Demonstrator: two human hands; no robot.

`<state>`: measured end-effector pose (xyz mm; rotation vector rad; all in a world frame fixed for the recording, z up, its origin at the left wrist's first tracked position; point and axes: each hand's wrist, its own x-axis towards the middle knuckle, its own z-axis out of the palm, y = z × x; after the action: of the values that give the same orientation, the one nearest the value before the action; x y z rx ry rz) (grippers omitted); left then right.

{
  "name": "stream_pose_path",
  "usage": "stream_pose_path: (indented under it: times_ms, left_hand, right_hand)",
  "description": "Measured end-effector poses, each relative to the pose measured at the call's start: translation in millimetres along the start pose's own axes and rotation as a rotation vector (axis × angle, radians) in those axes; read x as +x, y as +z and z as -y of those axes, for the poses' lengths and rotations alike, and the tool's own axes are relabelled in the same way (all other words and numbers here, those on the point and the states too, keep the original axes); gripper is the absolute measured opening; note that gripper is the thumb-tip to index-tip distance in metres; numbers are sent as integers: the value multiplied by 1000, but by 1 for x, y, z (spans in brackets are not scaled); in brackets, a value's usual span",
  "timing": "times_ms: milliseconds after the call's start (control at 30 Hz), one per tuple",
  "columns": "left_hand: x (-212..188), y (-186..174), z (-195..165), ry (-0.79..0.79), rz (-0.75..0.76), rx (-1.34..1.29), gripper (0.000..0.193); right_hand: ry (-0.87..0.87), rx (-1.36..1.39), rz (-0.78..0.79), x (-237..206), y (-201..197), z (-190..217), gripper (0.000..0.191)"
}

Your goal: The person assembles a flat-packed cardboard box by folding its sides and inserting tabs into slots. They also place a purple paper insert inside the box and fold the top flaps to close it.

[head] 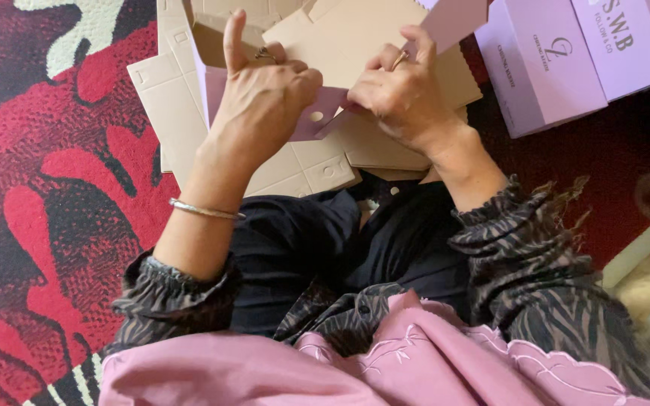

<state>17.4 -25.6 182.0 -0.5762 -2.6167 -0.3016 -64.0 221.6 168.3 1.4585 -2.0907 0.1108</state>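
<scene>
My left hand (265, 94) and my right hand (400, 94) both grip a flat cardboard box blank (340, 41), lilac outside and tan inside, held over my lap. The left hand pinches a lilac flap with a round hole (316, 116), its index finger sticking up. The right hand's fingers press on the flap's other end. Each hand wears a ring, and a thin metal bangle (205, 210) circles my left wrist.
A pile of flat tan box blanks (167, 98) lies on the red, black and white patterned carpet (47, 188). Assembled lilac boxes (558, 60) stand at the upper right. My dark trousers and pink garment fill the lower frame.
</scene>
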Motion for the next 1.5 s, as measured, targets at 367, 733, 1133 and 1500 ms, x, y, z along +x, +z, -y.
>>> stream_pose_path:
  times_ms: [367,733,1133,1500]
  left_hand:
    - [33,-48,2,96,137,137,16]
    - [39,-39,-24,132,149,277,26]
    - [-22,-25,19,-334,-323,-1099,52]
    - [-9,-39,-6,-309,-383,-693,51]
  right_hand:
    - [159,285,-60,24,-41,13,32]
    - [381,589,70,14,-11,32,38]
    - [399,524,-87,-7,-15,36,40]
    - [404,368,-103,11,-23,39,61]
